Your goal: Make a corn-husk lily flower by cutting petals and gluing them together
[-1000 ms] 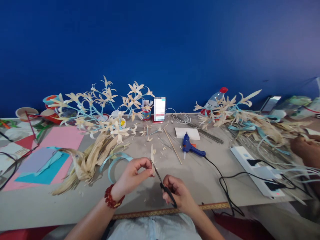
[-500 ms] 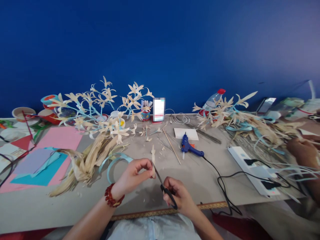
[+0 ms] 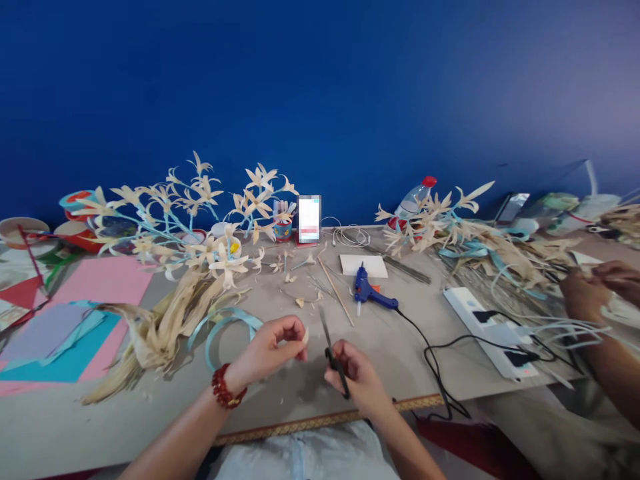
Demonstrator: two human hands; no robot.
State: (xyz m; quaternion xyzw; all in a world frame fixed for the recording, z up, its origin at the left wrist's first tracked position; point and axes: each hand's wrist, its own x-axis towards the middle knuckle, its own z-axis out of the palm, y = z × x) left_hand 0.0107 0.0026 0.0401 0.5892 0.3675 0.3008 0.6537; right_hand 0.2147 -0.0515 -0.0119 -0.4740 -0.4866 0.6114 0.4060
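The left hand [image 3: 280, 343] hides part of a pale scrap [image 3: 306, 335], the scissors [image 3: 329, 349] have blurred blades, the phone [image 3: 309, 220] is pixelated beyond reading, and the right edge cuts off a co-worker's arm [image 3: 613, 363].

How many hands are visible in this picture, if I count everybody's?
4: the left hand, holding a small pale piece; the right hand, holding scissors; and, far right, a co-worker's nearer hand and farther hand. I see no others.
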